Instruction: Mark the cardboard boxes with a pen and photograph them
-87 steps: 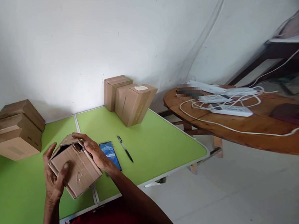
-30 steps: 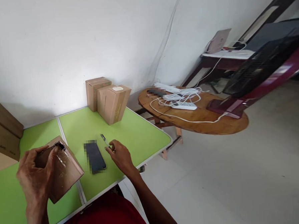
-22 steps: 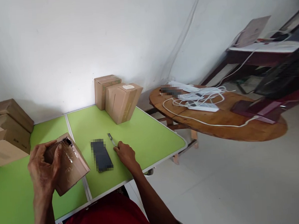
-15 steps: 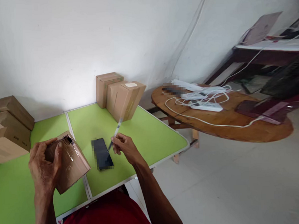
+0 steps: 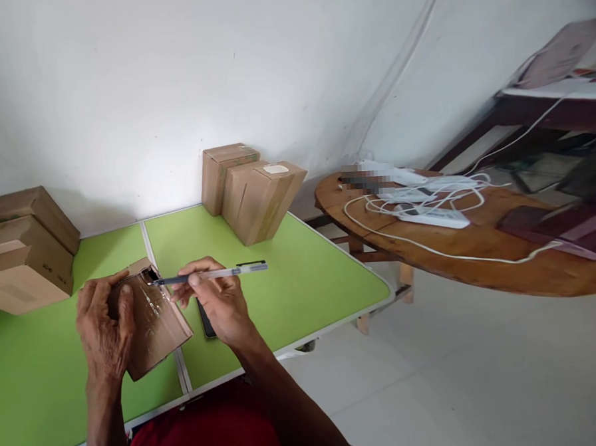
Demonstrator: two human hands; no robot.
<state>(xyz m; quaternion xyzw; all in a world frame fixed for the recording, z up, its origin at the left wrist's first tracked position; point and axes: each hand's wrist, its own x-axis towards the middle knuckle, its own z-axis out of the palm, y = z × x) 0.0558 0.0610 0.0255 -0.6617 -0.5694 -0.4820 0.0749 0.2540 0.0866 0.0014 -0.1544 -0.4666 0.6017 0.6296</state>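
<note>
My left hand [image 5: 106, 323] grips a small brown cardboard box [image 5: 156, 333] by its far left side, the thumb across its top face. Glossy clear tape covers part of that face, and a dark hole shows at the far right corner. In my right hand [image 5: 222, 300] is a pen [image 5: 225, 272] with a clear barrel, a dark grip and a black clip. It lies nearly level, its tip at the hole's edge; whether it goes inside I cannot tell. Under my right hand a black phone [image 5: 206, 321] lies on the green table [image 5: 302, 296], mostly covered.
Cardboard boxes [image 5: 264, 198] stand at the table's back against the wall, with more boxes [image 5: 27, 257] at the left. A round wooden table [image 5: 430, 262] on the right carries white power strips [image 5: 435, 214] and tangled cords. Farther right is a dark desk with a white top [image 5: 565, 91].
My right hand has moved left from beside the phone to the box, turning the pen so its tip meets the hole. The left hand still holds the box. The view has shifted slightly.
</note>
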